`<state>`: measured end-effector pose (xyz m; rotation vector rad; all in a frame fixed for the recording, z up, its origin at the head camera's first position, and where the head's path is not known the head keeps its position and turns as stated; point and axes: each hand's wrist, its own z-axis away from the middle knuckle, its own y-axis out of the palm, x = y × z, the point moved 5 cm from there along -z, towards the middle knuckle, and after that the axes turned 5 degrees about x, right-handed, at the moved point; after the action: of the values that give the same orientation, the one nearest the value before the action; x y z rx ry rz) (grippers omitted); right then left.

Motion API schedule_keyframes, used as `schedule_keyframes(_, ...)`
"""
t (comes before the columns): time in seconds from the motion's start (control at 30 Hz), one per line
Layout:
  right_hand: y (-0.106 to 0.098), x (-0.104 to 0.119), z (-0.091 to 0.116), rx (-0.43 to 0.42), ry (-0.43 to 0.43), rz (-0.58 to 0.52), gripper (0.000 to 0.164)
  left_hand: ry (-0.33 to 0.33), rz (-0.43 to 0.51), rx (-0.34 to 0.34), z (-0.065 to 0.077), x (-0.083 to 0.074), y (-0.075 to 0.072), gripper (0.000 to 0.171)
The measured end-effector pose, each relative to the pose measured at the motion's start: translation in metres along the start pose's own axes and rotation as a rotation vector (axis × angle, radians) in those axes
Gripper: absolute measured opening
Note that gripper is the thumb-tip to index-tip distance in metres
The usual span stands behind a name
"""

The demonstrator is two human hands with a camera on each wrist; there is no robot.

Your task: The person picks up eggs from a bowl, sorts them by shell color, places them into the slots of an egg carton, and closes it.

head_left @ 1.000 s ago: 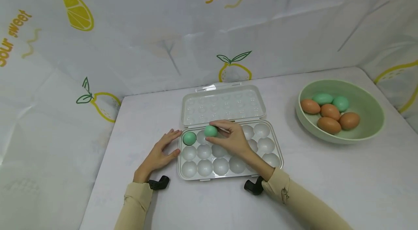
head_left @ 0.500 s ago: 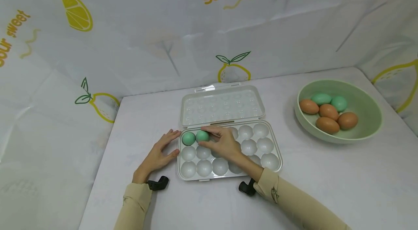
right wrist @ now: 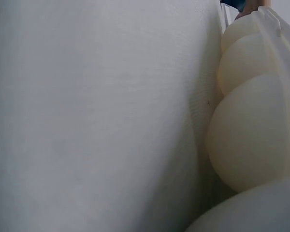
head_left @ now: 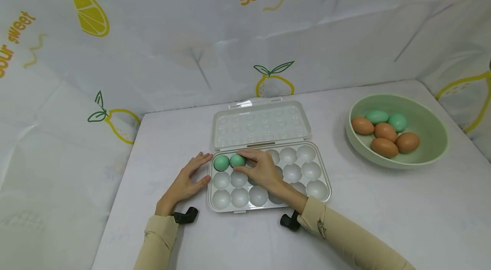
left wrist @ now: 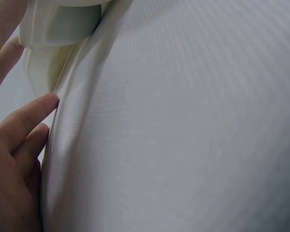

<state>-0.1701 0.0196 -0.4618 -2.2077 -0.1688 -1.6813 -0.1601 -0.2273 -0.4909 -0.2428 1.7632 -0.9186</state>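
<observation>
A white plastic egg tray (head_left: 240, 198) with rows of round cups lies open on the table. My right hand (head_left: 264, 170) reaches over it and pinches a green egg (head_left: 237, 160) between thumb and fingers at the second cup of the back row. Beside that, another green egg (head_left: 221, 163) sits in the back left corner cup. My left hand (head_left: 186, 183) rests with extended fingers and thumb against the tray's left edge. In the left wrist view, fingers (left wrist: 31, 116) lie beside the tray's side. The right wrist view shows only the undersides of the cups (right wrist: 249, 135).
The clear hinged lid (head_left: 261, 122) lies folded back behind the tray. At the right stands a light green bowl (head_left: 429, 138) holding several brown eggs (head_left: 385, 147) and two green eggs (head_left: 397, 122). A lemon-printed cloth (head_left: 215, 27) rises behind the table (head_left: 230, 244).
My right hand has moved left and slightly down with the green egg, bringing it into the cup beside the corner egg. My left hand has stayed in place.
</observation>
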Motion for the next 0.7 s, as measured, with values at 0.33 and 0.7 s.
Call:
schedule_keyframes(0.33,0.0004,0.0022,0.0001,-0.012,-0.008,0.099,0.047,0.004,0.011,0.007,-0.0009,-0.0017,-0.0007,0.061)
schedule_keyframes(0.7,-0.0001,0.002,-0.0002,-0.013,-0.022,0.068,0.048,-0.022,0.002,0.009,-0.0008,-0.0001,0.0005,0.061)
